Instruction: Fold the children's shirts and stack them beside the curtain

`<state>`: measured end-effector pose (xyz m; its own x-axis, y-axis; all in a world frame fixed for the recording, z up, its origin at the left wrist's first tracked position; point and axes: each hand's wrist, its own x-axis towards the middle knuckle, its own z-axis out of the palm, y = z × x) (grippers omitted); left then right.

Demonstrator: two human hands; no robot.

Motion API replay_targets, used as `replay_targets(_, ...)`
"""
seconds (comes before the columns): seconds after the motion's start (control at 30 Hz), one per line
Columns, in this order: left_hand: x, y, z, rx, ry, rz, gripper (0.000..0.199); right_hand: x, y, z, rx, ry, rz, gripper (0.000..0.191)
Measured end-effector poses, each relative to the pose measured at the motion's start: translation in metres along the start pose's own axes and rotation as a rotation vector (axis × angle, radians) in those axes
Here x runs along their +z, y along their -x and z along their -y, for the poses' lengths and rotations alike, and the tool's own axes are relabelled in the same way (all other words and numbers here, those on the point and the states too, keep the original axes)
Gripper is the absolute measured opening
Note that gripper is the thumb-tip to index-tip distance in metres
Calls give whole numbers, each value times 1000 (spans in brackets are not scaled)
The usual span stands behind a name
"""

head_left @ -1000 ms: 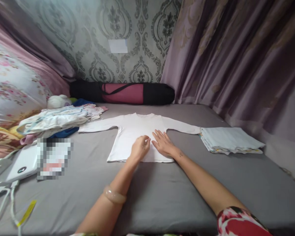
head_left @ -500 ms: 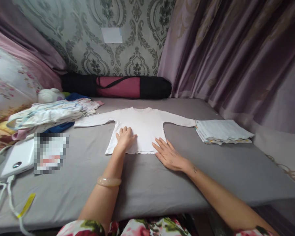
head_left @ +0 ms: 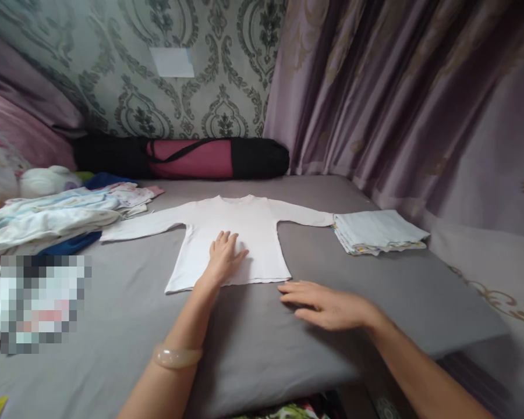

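Observation:
A white long-sleeved shirt (head_left: 244, 233) lies spread flat on the grey sheet (head_left: 253, 337), collar away from me and both sleeves stretched out sideways. Over the middle of its body is my left hand (head_left: 226, 254), fingers apart and holding nothing; whether the palm presses on the cloth I cannot tell. Just off the shirt's lower right corner, my right hand (head_left: 329, 305) hovers low above the sheet, fingers extended and nothing in them. The right sleeve's cuff touches or meets a stack of folded light cloths (head_left: 378, 230).
A heap of loose clothes (head_left: 82, 203) lies at the left, with a white plush toy (head_left: 48, 180) behind it. A blurred-out packet (head_left: 46, 302) sits at front left. Along the patterned wall rests a long black and dark-pink bag (head_left: 192, 157). Purple curtains (head_left: 353, 87) hang at the right.
My right hand has come off the shirt's lower right corner and moved toward me and right. My left hand stays on the shirt's middle. The view has shifted right.

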<state>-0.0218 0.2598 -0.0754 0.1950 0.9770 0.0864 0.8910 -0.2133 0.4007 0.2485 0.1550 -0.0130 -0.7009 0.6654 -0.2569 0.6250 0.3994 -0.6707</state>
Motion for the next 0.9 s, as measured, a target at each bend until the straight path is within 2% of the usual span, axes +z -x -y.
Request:
replay_targets(0.07,10,-1,-6,102,38,-16,47,-27,-3,-11,61,-151,-2,40)
replay_targets(0.1,15,0,-9,155,58,-17,46,-41,-7,-18,110,-210,-56,41)
replay_targets(0.13,19,1,-12,208,78,-10,45,-54,-11,-28,140,-233,-160,43)
replay_targets(0.2,26,4,-19,307,110,21,45,-80,-23,-52,222,-212,-478,42)
replay_targets(0.3,31,9,-28,427,138,100,44,-108,-41,-90,575,-6,-878,38)
replay_targets(0.37,30,13,-33,468,135,151,43,-116,-54,-111,834,166,-1021,34)
replay_targets(0.4,29,14,-36,477,124,174,43,-117,-60,-119,920,251,-1068,33)
replay_targets(0.47,25,15,-40,476,91,210,41,-115,-72,-130,992,387,-1126,34)
replay_targets(0.53,21,16,-42,473,61,233,40,-109,-82,-137,986,469,-1149,36)
replay_targets(0.77,17,16,-44,462,22,255,42,-97,-101,-158,981,486,-1036,39)
replay_targets(0.9,17,16,-44,463,23,261,42,-98,-100,-167,1012,523,-1037,39)
